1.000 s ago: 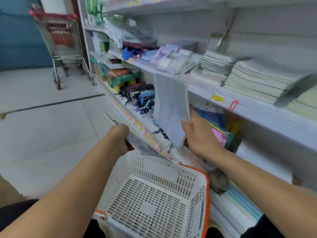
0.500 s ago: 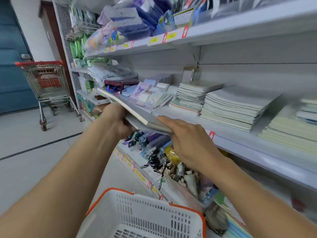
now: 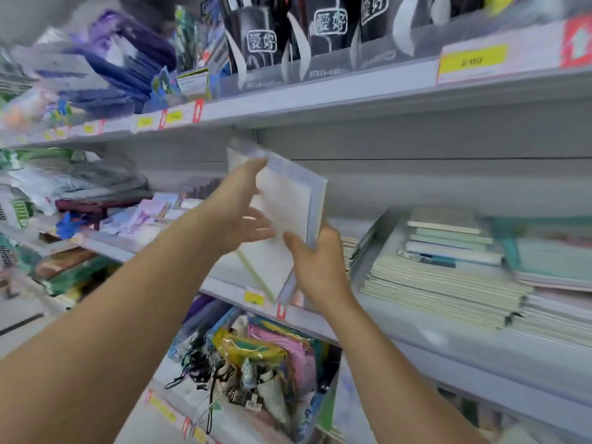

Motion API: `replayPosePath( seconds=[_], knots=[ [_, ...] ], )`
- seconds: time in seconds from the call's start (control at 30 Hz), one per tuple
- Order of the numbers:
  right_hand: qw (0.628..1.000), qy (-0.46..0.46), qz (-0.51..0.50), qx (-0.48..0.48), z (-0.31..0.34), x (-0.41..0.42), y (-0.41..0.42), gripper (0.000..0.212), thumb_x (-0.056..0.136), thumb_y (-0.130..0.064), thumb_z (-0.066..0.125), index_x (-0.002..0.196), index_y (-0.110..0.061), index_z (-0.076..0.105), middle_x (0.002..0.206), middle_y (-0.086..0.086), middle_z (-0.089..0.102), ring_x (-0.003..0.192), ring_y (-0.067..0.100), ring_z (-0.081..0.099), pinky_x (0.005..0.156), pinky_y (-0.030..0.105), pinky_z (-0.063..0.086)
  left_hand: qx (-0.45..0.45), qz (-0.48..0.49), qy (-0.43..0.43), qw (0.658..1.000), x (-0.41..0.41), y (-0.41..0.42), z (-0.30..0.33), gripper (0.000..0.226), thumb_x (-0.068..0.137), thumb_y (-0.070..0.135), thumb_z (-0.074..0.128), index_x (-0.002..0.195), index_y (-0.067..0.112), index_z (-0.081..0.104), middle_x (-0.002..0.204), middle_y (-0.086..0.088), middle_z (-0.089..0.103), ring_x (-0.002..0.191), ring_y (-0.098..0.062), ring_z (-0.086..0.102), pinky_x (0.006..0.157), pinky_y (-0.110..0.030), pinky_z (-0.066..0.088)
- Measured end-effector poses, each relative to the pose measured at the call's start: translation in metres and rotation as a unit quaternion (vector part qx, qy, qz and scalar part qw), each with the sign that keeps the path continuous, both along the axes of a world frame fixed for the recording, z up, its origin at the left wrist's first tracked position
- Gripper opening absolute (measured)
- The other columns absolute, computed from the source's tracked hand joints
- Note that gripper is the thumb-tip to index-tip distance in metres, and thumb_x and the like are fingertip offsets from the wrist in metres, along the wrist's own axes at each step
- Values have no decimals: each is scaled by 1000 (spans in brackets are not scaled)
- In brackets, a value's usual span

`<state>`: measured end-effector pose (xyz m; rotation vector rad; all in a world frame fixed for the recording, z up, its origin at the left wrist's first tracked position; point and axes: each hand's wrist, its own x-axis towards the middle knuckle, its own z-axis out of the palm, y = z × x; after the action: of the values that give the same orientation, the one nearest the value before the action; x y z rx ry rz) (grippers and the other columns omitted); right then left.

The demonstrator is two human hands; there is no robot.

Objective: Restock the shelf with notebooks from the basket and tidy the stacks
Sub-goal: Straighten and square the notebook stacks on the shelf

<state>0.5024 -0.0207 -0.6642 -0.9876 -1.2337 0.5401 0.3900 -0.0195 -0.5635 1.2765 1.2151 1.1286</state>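
A small bunch of notebooks is held up on edge in front of the middle shelf, tilted a little, with the pale covers facing the camera. The bunch is gripped at its lower right corner by the right hand, with the thumb on the front and the fingers curled round the back. The left hand is laid against the left side of the bunch with its fingers spread and mostly straight (the picture is a bit blurry here, so the exact touch is hard to see).

Just to the right, stacks of notebooks are seen lying flat on the same shelf, green and white ones, with a smaller pile set on top. Yellow price tags are stuck along the shelf's front edge. On the top shelf, black pen boxes with white writing are lined up, and purple packs are piled at the left. Below, bright bags and cords are heaped in a bin. The basket is not seen in this view.
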Motion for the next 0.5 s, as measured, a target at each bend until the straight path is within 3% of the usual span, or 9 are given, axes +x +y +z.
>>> replayPosePath(
  seconds=[0.07, 0.13, 0.2, 0.27, 0.37, 0.43, 0.5],
  knots=[
    [976, 193, 41, -96, -17, 5, 2, 16, 87, -1, 64, 98, -13, 65, 90, 4, 72, 84, 24, 69, 65, 29, 56, 13, -1, 39, 999, -7, 6, -30, 52, 92, 61, 45, 118, 20, 63, 123, -8, 61, 111, -27, 59, 93, -44, 51],
    [922, 347, 79, -150, -24, 12, 2, 23, 85, 3, 65, 106, -5, 63, 94, 13, 73, 81, 29, 69, 66, 37, 55, 66, 30, 71, 995, -14, 8, -51, 45, 94, 59, 42, 112, 26, 66, 124, 2, 60, 114, -20, 54, 102, -43, 43],
    [902, 395, 100, -145, -24, 18, 1, 24, 85, 3, 64, 108, -3, 61, 90, 11, 73, 76, 25, 68, 65, 36, 53, 124, 103, 111, 981, -19, 7, -66, 42, 94, 58, 46, 115, 25, 62, 126, 5, 56, 113, -18, 51, 100, -37, 39],
    [888, 433, 103, -115, -17, 20, -1, 22, 86, 4, 62, 106, -6, 62, 87, 7, 73, 75, 22, 69, 60, 31, 55, 165, 166, 133, 963, -23, 5, -74, 61, 88, 61, 53, 135, 23, 50, 137, 3, 46, 122, -19, 46, 95, -35, 36],
    [844, 522, 100, -68, 1, 21, -1, 25, 89, 5, 58, 106, -13, 63, 88, 3, 72, 73, 18, 69, 57, 29, 57, 258, 231, 118, 931, -18, 0, -69, 84, 78, 66, 63, 146, 28, 33, 149, 4, 33, 135, -18, 36, 104, -40, 36],
    [813, 574, 94, -32, 10, 21, 4, 27, 92, 4, 55, 110, -16, 60, 92, 4, 71, 75, 19, 69, 56, 31, 59, 213, 148, 62, 964, -1, 1, -62, 95, 70, 62, 73, 147, 25, 30, 147, 5, 40, 131, -16, 43, 98, -33, 42],
    [815, 570, 100, -30, 15, 17, 10, 25, 95, 1, 52, 115, -13, 58, 94, 9, 69, 75, 21, 69, 56, 31, 59, 153, 14, 59, 986, 23, 6, -64, 86, 61, 49, 84, 132, 21, 45, 127, 7, 60, 113, -10, 60, 79, -22, 49]
  ],
)
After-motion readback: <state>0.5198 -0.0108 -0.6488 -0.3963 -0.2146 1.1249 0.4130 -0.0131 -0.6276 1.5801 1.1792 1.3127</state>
